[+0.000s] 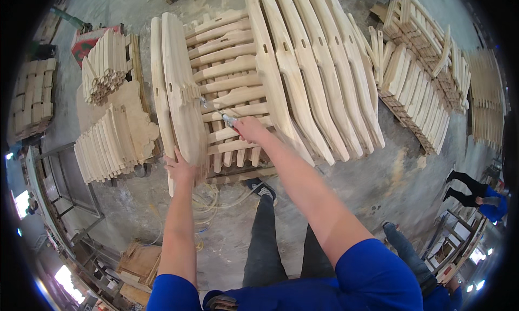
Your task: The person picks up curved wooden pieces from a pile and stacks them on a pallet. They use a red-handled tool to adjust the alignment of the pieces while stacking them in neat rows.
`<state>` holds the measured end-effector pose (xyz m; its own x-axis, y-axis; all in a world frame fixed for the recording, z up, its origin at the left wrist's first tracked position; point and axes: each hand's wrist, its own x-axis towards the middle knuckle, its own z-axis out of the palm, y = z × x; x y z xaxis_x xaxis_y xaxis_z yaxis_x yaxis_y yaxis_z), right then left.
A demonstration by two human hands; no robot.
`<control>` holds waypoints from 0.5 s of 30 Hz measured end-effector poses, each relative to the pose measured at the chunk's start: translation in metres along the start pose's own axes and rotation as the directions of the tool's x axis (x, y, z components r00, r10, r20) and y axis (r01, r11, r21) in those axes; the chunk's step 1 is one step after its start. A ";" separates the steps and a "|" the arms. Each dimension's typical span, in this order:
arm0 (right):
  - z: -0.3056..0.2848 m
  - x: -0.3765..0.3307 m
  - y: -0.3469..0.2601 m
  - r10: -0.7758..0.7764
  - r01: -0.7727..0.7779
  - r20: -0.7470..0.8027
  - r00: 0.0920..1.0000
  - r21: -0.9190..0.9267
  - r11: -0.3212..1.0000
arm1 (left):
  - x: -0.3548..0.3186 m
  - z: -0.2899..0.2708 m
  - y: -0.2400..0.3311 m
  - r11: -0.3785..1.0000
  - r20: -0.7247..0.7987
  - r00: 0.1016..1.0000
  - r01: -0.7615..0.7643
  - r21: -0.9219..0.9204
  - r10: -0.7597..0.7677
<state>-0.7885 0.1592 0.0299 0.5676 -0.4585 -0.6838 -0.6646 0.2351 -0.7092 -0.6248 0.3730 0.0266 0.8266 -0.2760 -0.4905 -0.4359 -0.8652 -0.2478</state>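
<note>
**Stack [275, 75] of curved timber, left edge in hand**

Floor [400, 186]: grey; a broad stretch shows below and right of the stack, a narrow strip to its left.
Stack: layered, long pieces right, cross slats [230, 84] mid-left; far ends cut off from my sight.
Right pile [413, 89]: pale lengths, past a slim gap.
Left pile [111, 149]: shorter lengths, near the stack.
Outer board [157, 84]: along the stack's left edge.
Inner board [181, 78]: beside it, blurred, lower outline hard to make out.
Shoe [263, 190]: dark, just below the stack's near edge; its pair hidden.
Left hand [181, 167]: on the outer board's near end; whether fingers close round it, I cannot tell.
Right hand [251, 130]: closed round the tool, above the slats.
Tool [230, 119]: silver and red; handle mostly covered, tip blurred near the inner board.
</note>
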 end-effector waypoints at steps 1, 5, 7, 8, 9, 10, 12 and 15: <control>-0.003 0.004 0.001 0.001 0.000 0.018 1.000 -0.036 0.999 | 0.001 0.000 0.001 1.000 -0.014 1.000 -0.015 0.011 0.015; -0.004 0.013 0.002 0.098 -0.094 0.047 0.994 -0.076 0.993 | 0.002 0.002 -0.001 0.998 -0.033 0.998 -0.049 0.037 0.050; 0.001 0.011 0.001 0.151 -0.151 -0.001 0.989 0.060 0.987 | 0.002 0.002 -0.002 0.999 -0.019 0.999 -0.031 0.035 0.031; 0.003 0.011 -0.001 0.159 -0.160 0.027 0.987 0.044 0.986 | 0.002 0.001 -0.004 0.999 -0.011 1.000 -0.020 0.032 0.020; 0.005 0.011 -0.003 0.167 -0.169 0.056 0.984 0.028 0.985 | 0.002 0.001 -0.006 0.999 -0.013 1.000 -0.008 0.031 0.008; 0.005 0.011 -0.002 0.180 -0.181 0.073 0.981 0.012 0.983 | 0.001 0.001 -0.004 1.000 -0.014 1.000 -0.007 0.028 0.008; 0.006 0.014 -0.002 0.187 -0.190 0.088 0.978 0.027 0.981 | 0.000 0.001 -0.002 1.000 -0.025 1.000 -0.012 0.020 0.013; 0.006 0.018 0.006 0.167 -0.171 0.047 0.985 0.103 0.980 | -0.002 0.001 -0.001 1.000 -0.049 0.998 -0.031 0.005 0.031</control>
<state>-0.7799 0.1574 0.0125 0.4704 -0.3723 -0.8000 -0.6985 0.3970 -0.5954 -0.6262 0.3745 0.0267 0.8290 -0.3229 -0.4567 -0.4632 -0.8540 -0.2369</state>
